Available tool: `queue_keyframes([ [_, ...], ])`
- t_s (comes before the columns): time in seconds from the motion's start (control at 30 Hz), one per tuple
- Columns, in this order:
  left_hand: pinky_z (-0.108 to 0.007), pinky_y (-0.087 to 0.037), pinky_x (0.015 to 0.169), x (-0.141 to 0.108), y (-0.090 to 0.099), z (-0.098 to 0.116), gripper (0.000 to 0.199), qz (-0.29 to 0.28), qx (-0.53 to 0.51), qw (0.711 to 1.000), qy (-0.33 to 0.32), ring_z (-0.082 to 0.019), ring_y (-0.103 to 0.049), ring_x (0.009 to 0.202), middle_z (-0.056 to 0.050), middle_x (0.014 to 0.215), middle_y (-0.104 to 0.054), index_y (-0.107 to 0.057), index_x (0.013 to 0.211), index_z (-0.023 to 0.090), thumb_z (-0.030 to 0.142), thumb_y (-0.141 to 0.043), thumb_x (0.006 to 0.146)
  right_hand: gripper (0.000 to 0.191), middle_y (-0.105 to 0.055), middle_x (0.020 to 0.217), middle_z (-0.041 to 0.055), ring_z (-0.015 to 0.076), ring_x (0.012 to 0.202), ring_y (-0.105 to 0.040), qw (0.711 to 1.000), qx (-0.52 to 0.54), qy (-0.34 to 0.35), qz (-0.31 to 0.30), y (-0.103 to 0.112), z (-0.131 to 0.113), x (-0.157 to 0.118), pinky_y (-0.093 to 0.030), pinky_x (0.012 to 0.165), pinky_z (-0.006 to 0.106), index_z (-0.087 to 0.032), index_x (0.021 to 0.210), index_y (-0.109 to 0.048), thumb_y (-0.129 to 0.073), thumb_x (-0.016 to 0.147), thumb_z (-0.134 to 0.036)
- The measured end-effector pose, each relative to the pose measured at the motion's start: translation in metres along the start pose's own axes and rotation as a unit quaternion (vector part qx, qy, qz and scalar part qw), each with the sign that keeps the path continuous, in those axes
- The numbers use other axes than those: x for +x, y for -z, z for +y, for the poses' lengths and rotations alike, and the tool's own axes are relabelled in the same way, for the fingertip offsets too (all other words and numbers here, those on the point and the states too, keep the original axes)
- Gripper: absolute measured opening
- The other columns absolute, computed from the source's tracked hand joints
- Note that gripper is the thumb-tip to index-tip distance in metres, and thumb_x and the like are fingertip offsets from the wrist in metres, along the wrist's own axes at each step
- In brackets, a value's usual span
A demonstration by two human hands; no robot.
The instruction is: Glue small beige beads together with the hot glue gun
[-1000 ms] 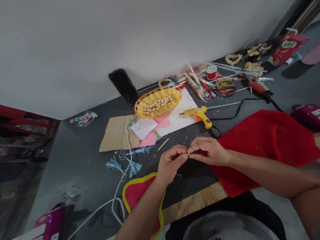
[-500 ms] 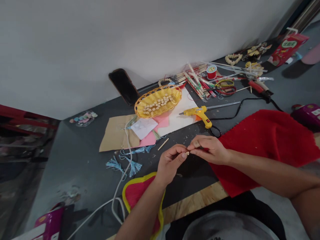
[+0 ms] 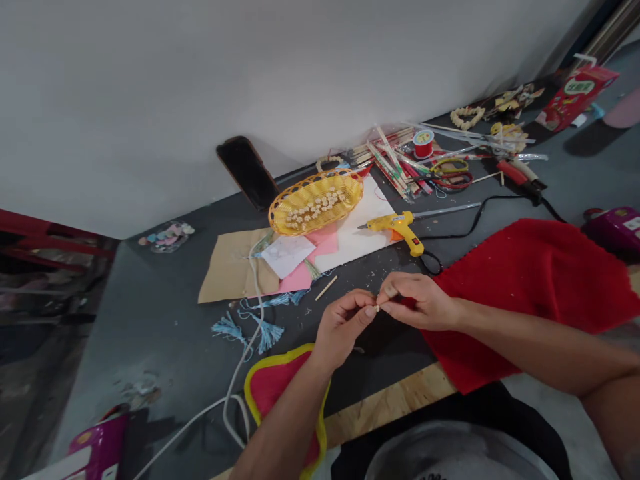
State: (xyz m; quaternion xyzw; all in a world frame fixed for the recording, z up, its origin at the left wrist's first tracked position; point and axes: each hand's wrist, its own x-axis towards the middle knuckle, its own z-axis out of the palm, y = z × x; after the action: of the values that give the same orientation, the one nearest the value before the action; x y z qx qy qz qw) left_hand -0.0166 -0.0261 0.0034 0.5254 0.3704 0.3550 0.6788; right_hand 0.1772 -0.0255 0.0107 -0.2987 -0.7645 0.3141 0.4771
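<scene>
Between my fingertips is a tiny cream-coloured piece (image 3: 377,308), knobbly like a small bead flower. My left hand (image 3: 345,327) pinches it between thumb and forefinger. From the other side, my right hand (image 3: 420,300) meets it with thumb and fingers closed together, its tips touching the left ones; whether they grip the same piece or something finer is hidden. Beyond the hands, a yellow woven basket (image 3: 280,212) holds several similar cream pieces (image 3: 317,205). A yellow glue gun (image 3: 400,225) lies just past my right hand, a clear glue stick in its back.
Red cloth (image 3: 530,280) spreads under my right forearm; a pink, yellow-edged piece (image 3: 275,383) lies by my left. Blue tassels (image 3: 270,333), a white cable (image 3: 235,380), cardboard (image 3: 230,267) and a phone (image 3: 247,172) are left. Scissors (image 3: 453,175), thread (image 3: 423,143) and pliers (image 3: 520,177) lie back right.
My right fingertips have shifted slightly and closed in on the small piece, which stays in my left pinch. Everything else looks the same.
</scene>
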Motion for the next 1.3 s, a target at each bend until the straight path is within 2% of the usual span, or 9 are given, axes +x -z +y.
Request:
queue_keyframes([
  [0.57, -0.024, -0.036, 0.066, 0.0005, 0.0003, 0.0005, 0.019, 0.006, 0.011, 1.0, 0.003, -0.012, -0.046, 0.07, -0.002, 0.079, -0.058, -0.065, 0.074, 0.016, 0.032, -0.067, 0.083, 0.006, -0.064, 0.075, 0.0031, 0.0114, 0.072, -0.061, 1.0, 0.003, -0.003, -0.007, 0.0003, 0.0004, 0.0008, -0.051, 0.067, 0.021, -0.018, 0.085, -0.059, -0.056, 0.089, -0.014],
  [0.67, -0.024, -0.036, 0.066, 0.0005, -0.0001, 0.0004, 0.019, 0.01, -0.003, 1.0, 0.007, -0.012, -0.047, 0.069, -0.002, 0.079, -0.058, -0.066, 0.075, 0.015, 0.033, -0.068, 0.083, 0.003, -0.065, 0.077, 0.0041, 0.0124, 0.074, -0.063, 1.0, -0.004, -0.003, -0.009, 0.001, 0.0016, -0.0003, -0.053, 0.067, 0.022, -0.017, 0.09, -0.06, -0.057, 0.09, -0.017],
  [0.8, -0.024, -0.038, 0.067, 0.0002, 0.0, -0.0007, 0.02, 0.016, -0.011, 1.0, 0.014, -0.013, -0.048, 0.071, -0.002, 0.079, -0.059, -0.068, 0.077, 0.016, 0.035, -0.069, 0.081, 0.011, -0.067, 0.08, 0.0057, 0.0132, 0.075, -0.064, 1.0, -0.008, 0.014, -0.005, 0.0003, 0.0032, -0.0013, -0.054, 0.067, 0.023, -0.016, 0.096, -0.061, -0.063, 0.087, -0.022],
  [1.03, -0.027, -0.041, 0.072, 0.0006, 0.0, -0.0021, 0.02, 0.033, -0.02, 0.999, 0.012, -0.015, -0.054, 0.076, -0.004, 0.081, -0.063, -0.072, 0.076, 0.016, 0.036, -0.075, 0.075, 0.006, -0.068, 0.079, 0.0064, 0.0119, 0.073, -0.065, 0.999, -0.014, 0.045, 0.015, -0.0017, 0.0018, 0.0, -0.056, 0.066, 0.021, -0.015, 0.093, -0.064, -0.064, 0.087, -0.015],
  [1.3, -0.026, -0.042, 0.071, -0.0001, 0.0011, -0.0024, 0.015, 0.033, -0.013, 0.999, 0.016, -0.014, -0.054, 0.076, -0.004, 0.084, -0.065, -0.073, 0.077, 0.017, 0.032, -0.073, 0.078, 0.008, -0.069, 0.08, 0.0068, 0.0115, 0.073, -0.065, 0.999, -0.018, 0.047, 0.018, -0.0015, 0.0015, 0.0003, -0.056, 0.066, 0.02, -0.015, 0.092, -0.063, -0.063, 0.085, -0.012],
])
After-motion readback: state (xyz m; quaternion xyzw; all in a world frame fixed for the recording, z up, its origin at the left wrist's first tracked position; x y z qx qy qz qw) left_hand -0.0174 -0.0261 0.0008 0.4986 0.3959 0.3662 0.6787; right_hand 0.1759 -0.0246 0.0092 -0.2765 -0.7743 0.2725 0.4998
